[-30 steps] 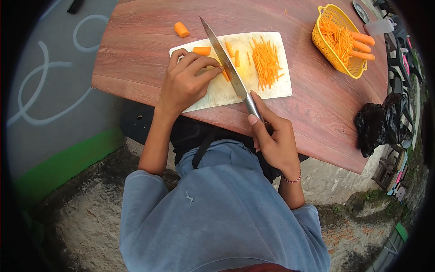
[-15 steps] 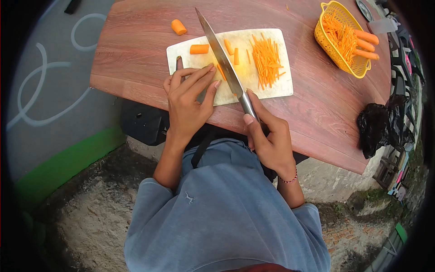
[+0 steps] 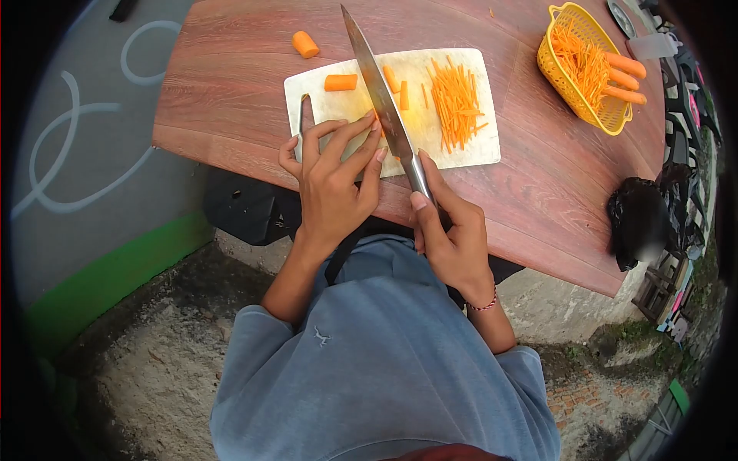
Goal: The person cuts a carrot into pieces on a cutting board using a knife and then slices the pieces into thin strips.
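Note:
My right hand (image 3: 459,242) is wrapped round the handle of a large kitchen knife (image 3: 384,96), its blade slanting up and left across the white cutting board (image 3: 463,158). Just left of the blade, my left hand (image 3: 336,180) has its fingertips on a thin carrot piece (image 3: 377,124), mostly hidden by fingers and blade. Its other fingers are bent over the board. On the board's right side lies a heap of carrot sticks (image 3: 458,107). A carrot chunk (image 3: 340,82) rests at the upper left, and small carrot slices (image 3: 404,96) lie right of the blade.
Another carrot chunk (image 3: 305,44) lies on the wooden table (image 3: 231,92) beyond the board. At the far right, a yellow basket (image 3: 552,75) holds shredded carrot and several whole carrots (image 3: 624,80). A black plastic bag (image 3: 634,219) hangs by the table's right edge.
My left hand has moved right, bringing its fingertips against the carrot piece beside the blade. The knife's tip has shifted slightly up and right, with my right hand still gripping the handle.

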Demonstrator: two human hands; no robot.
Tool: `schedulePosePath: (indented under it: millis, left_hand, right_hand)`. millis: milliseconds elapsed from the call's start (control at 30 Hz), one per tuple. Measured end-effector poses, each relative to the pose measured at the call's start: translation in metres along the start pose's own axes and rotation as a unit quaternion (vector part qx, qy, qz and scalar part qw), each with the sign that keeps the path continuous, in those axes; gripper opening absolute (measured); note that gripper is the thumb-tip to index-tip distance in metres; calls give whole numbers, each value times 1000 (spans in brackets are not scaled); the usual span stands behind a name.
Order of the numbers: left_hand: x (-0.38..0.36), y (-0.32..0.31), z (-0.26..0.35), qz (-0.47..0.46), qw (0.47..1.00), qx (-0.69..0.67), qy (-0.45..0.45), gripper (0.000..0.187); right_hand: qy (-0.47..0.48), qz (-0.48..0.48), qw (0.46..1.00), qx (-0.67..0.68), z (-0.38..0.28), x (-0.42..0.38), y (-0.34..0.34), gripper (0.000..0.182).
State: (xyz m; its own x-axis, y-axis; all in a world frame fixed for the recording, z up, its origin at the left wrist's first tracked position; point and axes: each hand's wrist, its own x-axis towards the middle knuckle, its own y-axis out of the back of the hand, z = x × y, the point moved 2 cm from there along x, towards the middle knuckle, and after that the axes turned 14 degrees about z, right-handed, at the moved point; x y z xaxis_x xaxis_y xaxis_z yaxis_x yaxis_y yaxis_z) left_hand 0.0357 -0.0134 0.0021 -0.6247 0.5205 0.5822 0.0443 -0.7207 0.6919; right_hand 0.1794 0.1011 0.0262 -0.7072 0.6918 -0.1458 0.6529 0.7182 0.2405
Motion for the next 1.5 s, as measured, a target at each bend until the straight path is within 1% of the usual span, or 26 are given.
schedulePosePath:
  millis: [133,200,267,367,500,567,667,800,867,900,967,1000,1067,1200,1500]
  left_hand:
    - [-4,-4,-2,6,1000,-4,1,28]
    - [-2,-1,1,3,1000,6,-2,30]
    - [-1,0,2,-1,1000,15,-4,32]
    - [-2,-1,0,-2,1000,18,-7,33]
    - [-5,-4,-3,3,1000,0,-3,29]
    - [-5,-5,-4,2,1000,0,-5,29]
    - [-6,-5,-4,-1,1000,0,-6,29]
    - [-5,-6,-3,-2,1000,-4,-3,30]
    - [-4,-4,-2,-3,1000,-6,-2,30]
    - [-2,-2,0,-7,1000,2,-7,30]
    - [-1,0,1,-12,1000,10,-12,30]
    - [-1,0,1,-11,1000,7,-12,30]
    - [-1,-1,0,-10,1000,2,-12,30]
    - [-5,-4,-3,-7,1000,-9,-9,32]
    - [-4,-3,-7,-15,999,-33,-3,33]
  right_hand:
    - [13,10,1000,-19,-2,-3,-4,50]
    - [11,13,999,-28,-3,-4,-5,50]
    - [38,20,998,-34,-2,-6,-7,50]
    - [55,25,997,-47,-5,-6,-9,50]
    - [55,22,996,-64,-10,-8,-12,51]
    - [150,63,984,-68,-6,-9,-16,51]
    - [122,43,987,-98,-11,-10,-15,49]
    - [125,47,986,-96,-13,-11,-17,49]
    - [79,28,992,-99,-16,-13,-18,48]
    - [79,28,991,-99,-15,-12,-19,48]
    - [123,52,986,-97,-12,-12,-20,48]
    - [123,52,986,-97,-10,-11,-21,48]
    - [148,65,983,-83,-9,-12,-22,54]
    - [156,72,981,-84,-8,-11,-26,54]
    - [140,59,982,-108,-13,0,-26,53]
